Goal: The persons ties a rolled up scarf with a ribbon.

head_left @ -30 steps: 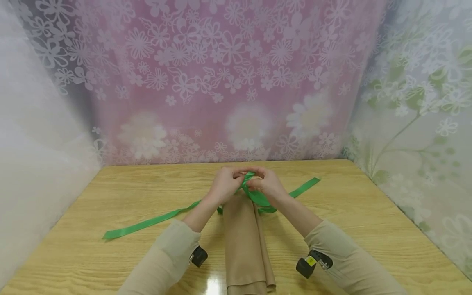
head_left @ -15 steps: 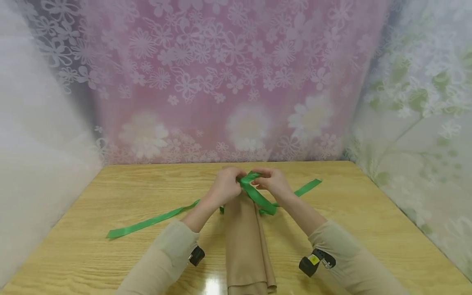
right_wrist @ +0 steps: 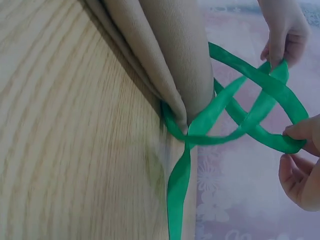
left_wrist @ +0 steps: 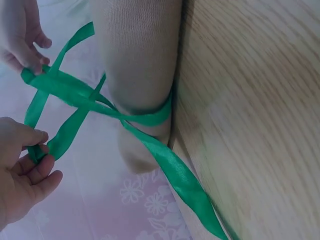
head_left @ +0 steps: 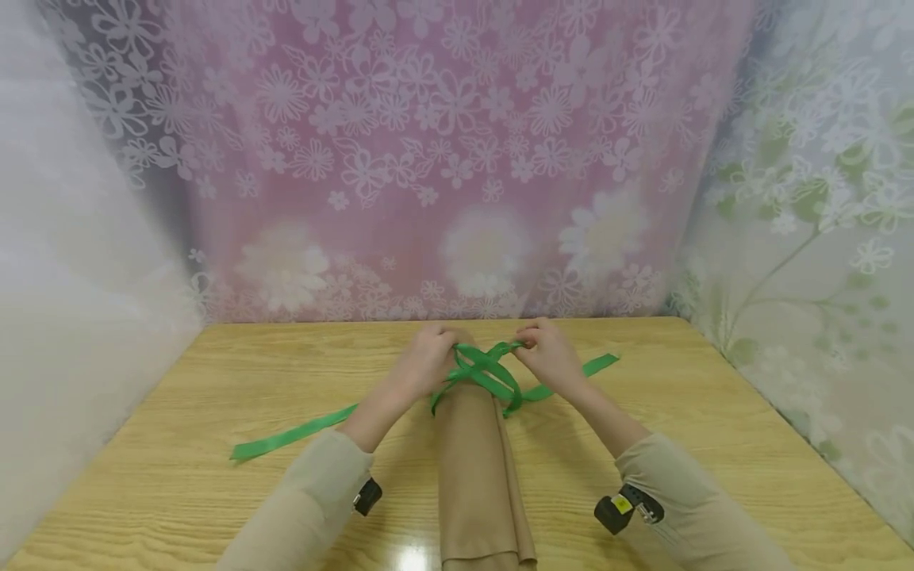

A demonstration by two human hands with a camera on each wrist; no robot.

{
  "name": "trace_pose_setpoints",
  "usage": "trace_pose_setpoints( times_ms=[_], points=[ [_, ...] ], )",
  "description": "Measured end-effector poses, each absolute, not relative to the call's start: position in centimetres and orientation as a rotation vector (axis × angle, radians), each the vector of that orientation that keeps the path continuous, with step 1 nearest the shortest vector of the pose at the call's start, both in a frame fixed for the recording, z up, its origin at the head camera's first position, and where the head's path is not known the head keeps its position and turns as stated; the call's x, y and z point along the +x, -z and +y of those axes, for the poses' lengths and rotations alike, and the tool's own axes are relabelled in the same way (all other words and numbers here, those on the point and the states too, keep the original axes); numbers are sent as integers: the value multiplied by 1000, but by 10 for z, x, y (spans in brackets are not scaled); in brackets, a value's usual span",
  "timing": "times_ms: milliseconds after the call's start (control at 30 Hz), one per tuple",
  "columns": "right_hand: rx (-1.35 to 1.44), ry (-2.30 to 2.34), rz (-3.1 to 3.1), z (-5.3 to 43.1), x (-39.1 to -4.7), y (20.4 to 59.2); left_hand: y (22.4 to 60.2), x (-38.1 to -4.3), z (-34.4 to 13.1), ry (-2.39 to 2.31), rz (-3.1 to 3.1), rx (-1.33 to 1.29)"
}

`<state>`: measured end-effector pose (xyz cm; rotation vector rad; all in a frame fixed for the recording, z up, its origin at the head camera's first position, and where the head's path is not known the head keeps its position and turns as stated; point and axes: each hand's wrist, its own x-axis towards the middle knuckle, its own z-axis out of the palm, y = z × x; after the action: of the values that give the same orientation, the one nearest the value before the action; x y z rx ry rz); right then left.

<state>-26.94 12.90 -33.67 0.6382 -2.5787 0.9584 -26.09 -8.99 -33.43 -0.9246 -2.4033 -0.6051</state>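
A green ribbon (head_left: 489, 379) goes around the far end of a rolled brown cloth (head_left: 473, 476), its loops crossing one another above the roll. My left hand (head_left: 420, 363) pinches one ribbon loop between thumb and fingers, as the left wrist view shows at the near fingertips (left_wrist: 41, 159). On the other side, my right hand (head_left: 551, 358) pinches a second loop, pulled out to the right; in the right wrist view its thumb (right_wrist: 299, 130) presses on the ribbon. Both loops stand open between the hands. One ribbon tail lies leftward on the table, the other rightward.
The wooden table (head_left: 178, 396) has its far edge just beyond the hands. Behind it hangs a pink floral curtain (head_left: 400, 159), with pale patterned sheets (head_left: 807, 238) at the sides. The cloth roll runs toward the table's near edge.
My hands have moved apart, the right going rightward, the left slightly left. The ribbon between them has spread from a bunched knot area into two crossed loops. The left tail has slid rightward.
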Motion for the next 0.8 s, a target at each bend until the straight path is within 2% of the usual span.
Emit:
trace_pose_setpoints(
  times_ms=[433, 800],
  points=[
    [680, -751, -2592, 146, -267, 335, 335, -257, -112, 386, -2466, -817],
    [623, -532, -2546, 153, -265, 337, 338, -253, -131, 445, -2552, -720]
  ],
)
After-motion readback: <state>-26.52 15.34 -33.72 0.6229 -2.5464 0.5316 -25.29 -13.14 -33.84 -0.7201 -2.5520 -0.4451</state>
